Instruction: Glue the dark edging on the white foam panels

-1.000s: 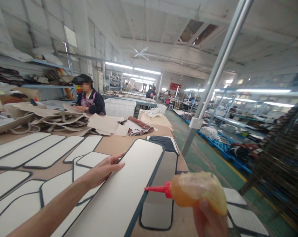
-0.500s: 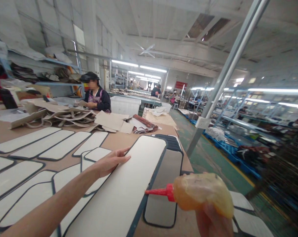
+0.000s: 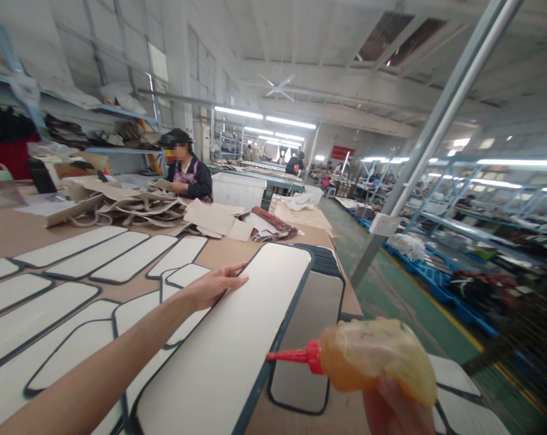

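Observation:
My left hand (image 3: 219, 284) grips the left edge of a long white panel (image 3: 237, 338) with a dark rim, thumb on its face and the fingers partly hidden. The panel is tilted above the table. In my right hand (image 3: 393, 405) is a squeeze glue bottle (image 3: 377, 356) with amber liquid and a red nozzle. The nozzle's tip meets the panel's right dark edge, at about mid-length. Beneath, a stack of similar dark-edged panels (image 3: 307, 338) shows on the right.
More white panels (image 3: 133, 260) with dark rims cover the table on the left. Beyond lie a heap of beige pieces (image 3: 124, 205) and a brown-red bundle (image 3: 273, 223). A co-worker (image 3: 187, 169) sits across the table. A grey post (image 3: 404, 181) rises at the right edge.
The whole view has shifted, so the surroundings sit farther right. Both hands keep their holds. The nozzle tip stays at the panel's right edge, with little visible movement along it.

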Motion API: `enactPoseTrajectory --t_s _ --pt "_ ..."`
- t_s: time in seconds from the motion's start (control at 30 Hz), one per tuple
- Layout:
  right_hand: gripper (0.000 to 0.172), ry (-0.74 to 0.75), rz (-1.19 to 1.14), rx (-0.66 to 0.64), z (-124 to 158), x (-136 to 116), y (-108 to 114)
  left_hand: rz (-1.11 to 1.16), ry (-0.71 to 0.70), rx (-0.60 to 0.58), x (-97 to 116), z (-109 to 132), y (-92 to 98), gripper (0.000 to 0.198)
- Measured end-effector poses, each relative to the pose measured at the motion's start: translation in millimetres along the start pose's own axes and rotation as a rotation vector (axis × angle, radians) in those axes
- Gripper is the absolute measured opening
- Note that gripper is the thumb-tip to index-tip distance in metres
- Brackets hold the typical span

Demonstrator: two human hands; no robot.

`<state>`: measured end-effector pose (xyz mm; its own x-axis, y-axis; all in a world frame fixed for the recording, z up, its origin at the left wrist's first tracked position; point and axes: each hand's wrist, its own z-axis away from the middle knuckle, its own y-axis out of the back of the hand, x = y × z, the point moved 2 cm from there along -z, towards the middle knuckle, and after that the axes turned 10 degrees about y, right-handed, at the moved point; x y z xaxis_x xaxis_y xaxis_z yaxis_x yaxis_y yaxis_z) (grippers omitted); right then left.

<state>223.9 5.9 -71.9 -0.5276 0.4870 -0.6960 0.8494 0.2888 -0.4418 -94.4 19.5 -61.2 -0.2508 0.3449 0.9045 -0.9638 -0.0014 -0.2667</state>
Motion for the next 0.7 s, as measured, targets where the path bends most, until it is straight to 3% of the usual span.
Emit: enactPoseTrajectory --t_s 0.2,0.43,0.7 --pt "0.055 -0.062 -0.001 -0.034 7 6 2 0.025 0.023 0.095 5 -3 1.7 0.073" --pt "0.05 -0.125 -0.031 -0.08 12 6 3 0.032 0.016 0.089 10 -8 5.1 0.07" --pt "0.06 -0.254 0.001 -0.02 37 20 10 0.027 -0.009 0.141 17 -11 13.0 0.071"
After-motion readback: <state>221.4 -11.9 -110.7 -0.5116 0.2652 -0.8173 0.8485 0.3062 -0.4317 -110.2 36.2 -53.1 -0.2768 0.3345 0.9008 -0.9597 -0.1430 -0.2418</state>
